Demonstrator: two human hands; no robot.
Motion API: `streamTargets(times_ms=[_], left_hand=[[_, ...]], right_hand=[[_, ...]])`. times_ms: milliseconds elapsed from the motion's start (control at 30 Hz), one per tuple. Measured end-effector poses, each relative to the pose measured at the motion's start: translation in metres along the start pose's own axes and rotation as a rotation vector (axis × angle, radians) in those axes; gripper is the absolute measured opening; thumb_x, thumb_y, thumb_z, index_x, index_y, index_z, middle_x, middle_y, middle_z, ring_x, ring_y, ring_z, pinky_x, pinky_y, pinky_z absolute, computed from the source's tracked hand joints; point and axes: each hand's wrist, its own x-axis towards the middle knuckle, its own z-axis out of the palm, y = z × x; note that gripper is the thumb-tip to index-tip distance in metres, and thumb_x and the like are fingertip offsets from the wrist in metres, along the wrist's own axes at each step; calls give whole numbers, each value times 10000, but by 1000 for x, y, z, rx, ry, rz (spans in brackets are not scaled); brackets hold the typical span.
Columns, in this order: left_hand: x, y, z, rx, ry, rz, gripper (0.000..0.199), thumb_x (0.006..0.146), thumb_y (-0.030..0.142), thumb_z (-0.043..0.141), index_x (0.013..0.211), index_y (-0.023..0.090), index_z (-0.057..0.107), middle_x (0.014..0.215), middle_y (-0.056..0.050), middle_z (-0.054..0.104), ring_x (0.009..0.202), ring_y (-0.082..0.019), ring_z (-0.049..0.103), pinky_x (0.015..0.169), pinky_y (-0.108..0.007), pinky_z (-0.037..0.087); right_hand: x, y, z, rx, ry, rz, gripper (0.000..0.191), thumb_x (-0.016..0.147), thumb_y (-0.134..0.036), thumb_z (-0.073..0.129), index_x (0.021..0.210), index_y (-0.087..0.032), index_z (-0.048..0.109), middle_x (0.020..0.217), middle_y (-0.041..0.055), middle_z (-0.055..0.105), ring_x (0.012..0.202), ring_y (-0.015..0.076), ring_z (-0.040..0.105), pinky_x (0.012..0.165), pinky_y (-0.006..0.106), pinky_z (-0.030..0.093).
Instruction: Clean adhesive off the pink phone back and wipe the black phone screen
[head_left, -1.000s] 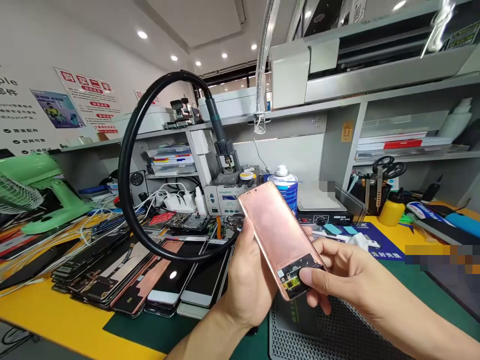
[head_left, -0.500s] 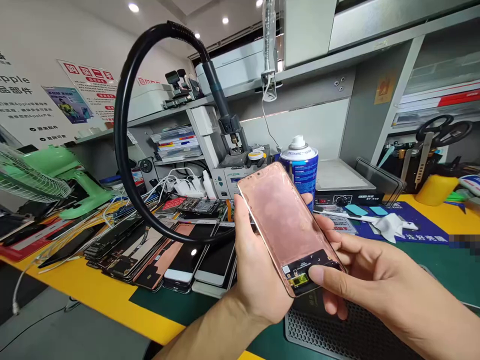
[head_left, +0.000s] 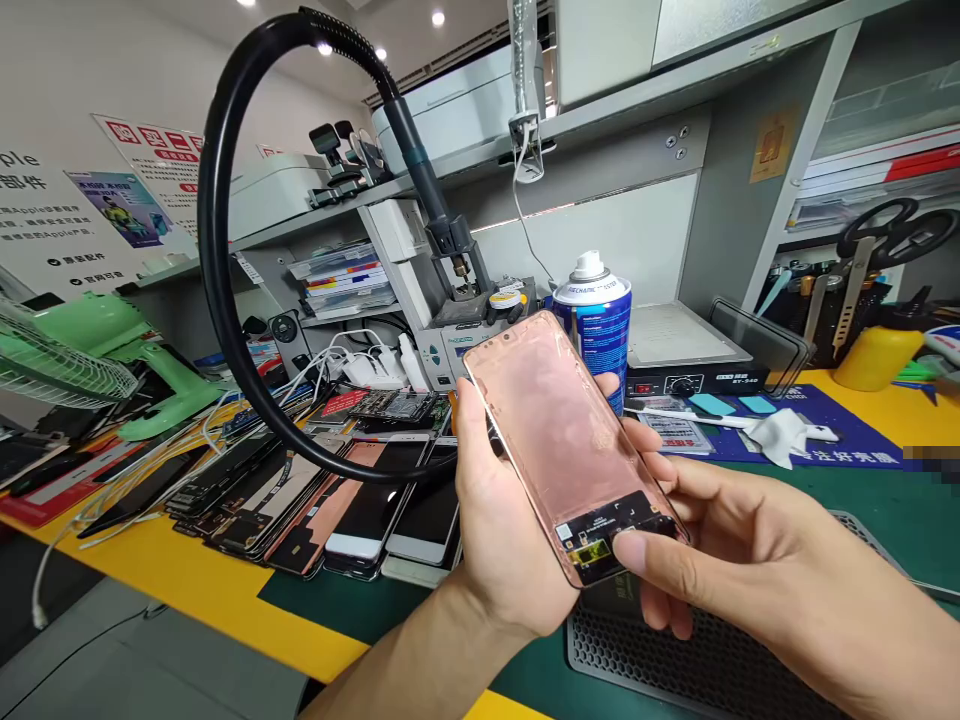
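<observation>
Holding copper-backed phone panel (head_left: 551,420) tilted; left hand (head_left: 502,530) cradles one edge, right hand (head_left: 750,550) pinches near lower corner. Any turning likely calls for even support.

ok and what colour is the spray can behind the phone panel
The spray can is blue with a white nozzle; the head view shows it best.
</observation>
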Motion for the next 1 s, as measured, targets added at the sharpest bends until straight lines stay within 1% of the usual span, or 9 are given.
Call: streamTargets(times_ms=[133,267,333,400,500,633,767,900,1000], left_hand=[[0,-2,0,-41,-31,18,828,808,834,309,1055,133,674,818,-116,675,740,-241,662,695,-352,507],[0,-2,0,-12,19,91,818,796,839,341,1097,137,632,820,-97,637,745,-237,639,653,-333,497],[0,-2,0,5,34,110,816,793,844,333,1114,148,615,843,-96,620,775,-256,636,675,-354,495],[0,-2,1,16,45,126,816,767,860,353,1100,162,614,850,-90,608,793,-269,635,739,-400,498],[-1,-3,1,18,47,125,828,718,888,387,1070,177,624,831,-76,595,777,-262,625,804,-439,492],[-1,-4,1,40,89,148,852,687,899,414,1079,179,645,839,-88,601,755,-254,607,757,-415,498],[-1,-7,1,65,139,194,834,691,890,424,1075,186,653,833,-94,607,744,-257,600,728,-414,502],[-1,-8,3,85,152,192,823,705,888,402,1091,206,655,824,-87,613,748,-259,607,728,-416,508],[-1,-8,5,97,170,214,806,719,887,376,1055,208,653,813,-78,608,730,-248,602,717,-404,508]], right_hand=[[0,-1,3,3,-44,79,256,748,-336,783,888,-202,616,591,-21,646,506,103,533,488,177,465],[1,9,11,86,-74,178,293,686,-323,811,705,-181,556,520,-26,606,467,90,513,466,178,465],[1,16,16,117,-54,216,309,672,-321,818,693,-180,543,495,-31,602,451,93,526,455,181,461],[1,21,21,109,-31,243,269,705,-319,790,743,-177,565,484,-34,615,421,84,511,432,171,434],[1,26,25,70,-32,251,191,761,-308,722,743,-167,594,479,-30,626,390,59,467,419,154,397],[0,25,27,69,-20,220,159,756,-296,693,716,-164,614,475,-35,608,417,69,484,445,166,412],[0,23,29,73,-3,203,180,741,-321,686,694,-174,596,468,-38,593,422,78,484,451,180,416],[0,23,30,69,-2,206,196,727,-328,686,666,-183,569,464,-39,590,408,75,465,445,183,407],[0,22,29,67,-10,208,184,729,-311,690,671,-188,567,470,-41,595,409,76,465,450,182,407]])
